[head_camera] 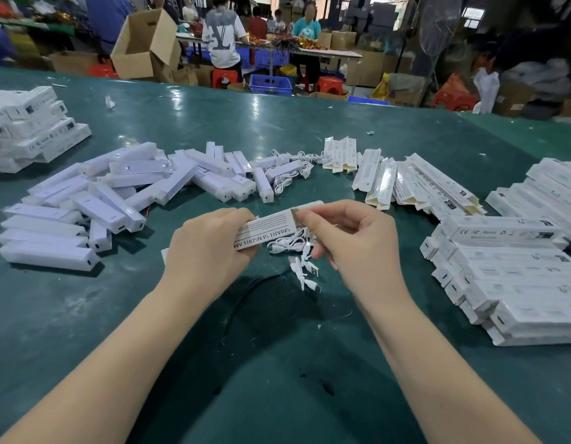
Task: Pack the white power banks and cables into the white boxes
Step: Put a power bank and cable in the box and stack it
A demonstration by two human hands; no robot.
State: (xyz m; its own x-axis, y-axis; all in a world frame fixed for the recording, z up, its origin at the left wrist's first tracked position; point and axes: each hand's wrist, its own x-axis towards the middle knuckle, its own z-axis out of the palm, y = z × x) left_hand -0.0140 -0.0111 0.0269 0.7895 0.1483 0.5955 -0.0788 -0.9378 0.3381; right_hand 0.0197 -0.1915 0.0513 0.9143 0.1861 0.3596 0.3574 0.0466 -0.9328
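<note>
My left hand (210, 248) grips the near end of a white box (268, 227) printed with black letters, held just above the green table (277, 129). My right hand (351, 235) pinches the box's open far end. A coiled white cable (297, 251) dangles below the box, between both hands. Several white power banks (123, 190) lie in a loose heap to the left. More white cables (290, 174) lie behind them at the centre. Several flat unfolded boxes (402, 184) lie at the right centre.
Stacks of closed white boxes stand at the right (508, 274) and at the far left (31, 126). Behind the table, people sit at another bench (325, 52) among cardboard cartons (143, 46), red stools and blue crates.
</note>
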